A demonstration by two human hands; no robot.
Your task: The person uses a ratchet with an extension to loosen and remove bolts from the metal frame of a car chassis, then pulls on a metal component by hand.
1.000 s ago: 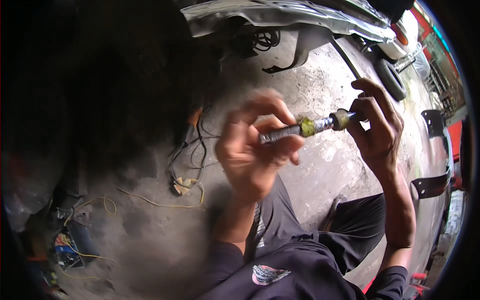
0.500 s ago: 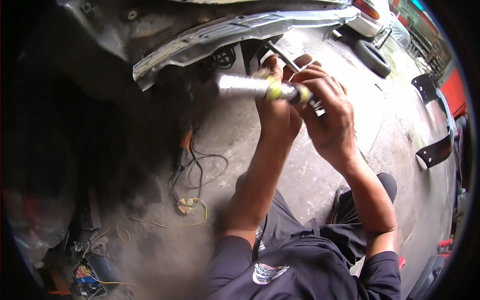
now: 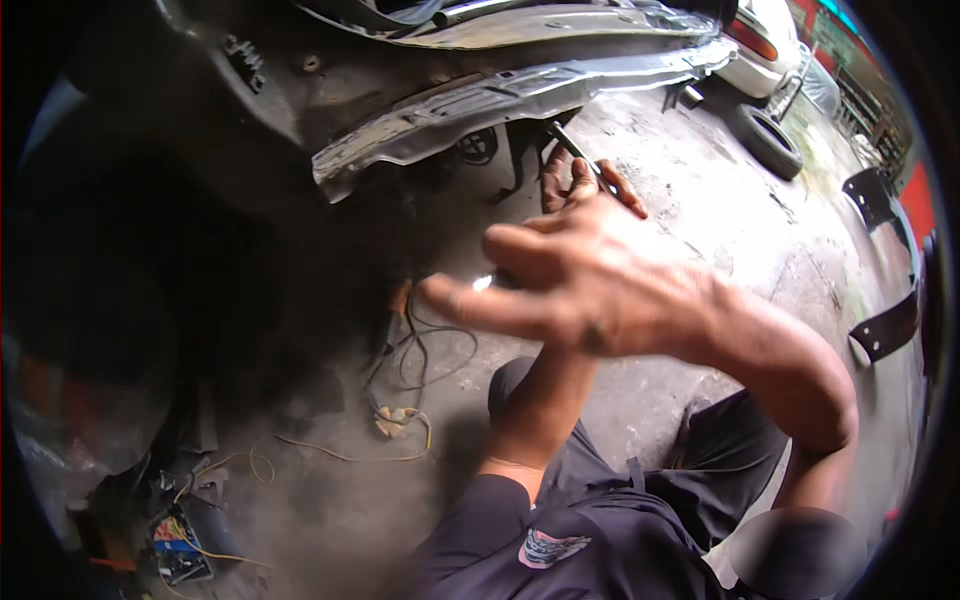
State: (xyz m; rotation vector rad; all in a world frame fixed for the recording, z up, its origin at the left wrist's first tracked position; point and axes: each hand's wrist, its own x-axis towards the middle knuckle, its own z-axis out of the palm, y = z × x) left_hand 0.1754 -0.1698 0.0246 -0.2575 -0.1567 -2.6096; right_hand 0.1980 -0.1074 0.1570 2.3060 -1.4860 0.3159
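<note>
While left hand [image 3: 581,184] curls round metal rod [image 3: 573,144] | near silver panel [image 3: 520,92] | right hand [image 3: 615,290] part-spread, farther from panel (blurred; hold unclear) | advised: steady rod

Below me spreads a grey, stained concrete floor [image 3: 745,235], and on it I see a dark looped cable [image 3: 425,358]. Touching the cable's far end is an orange-and-dark tool [image 3: 398,302]; at its near end sits a yellowish lump [image 3: 394,421]. A thin yellow cord [image 3: 345,459] trails to the cable's left; well beyond the cable, to its right, is a black tyre [image 3: 764,150].
</note>
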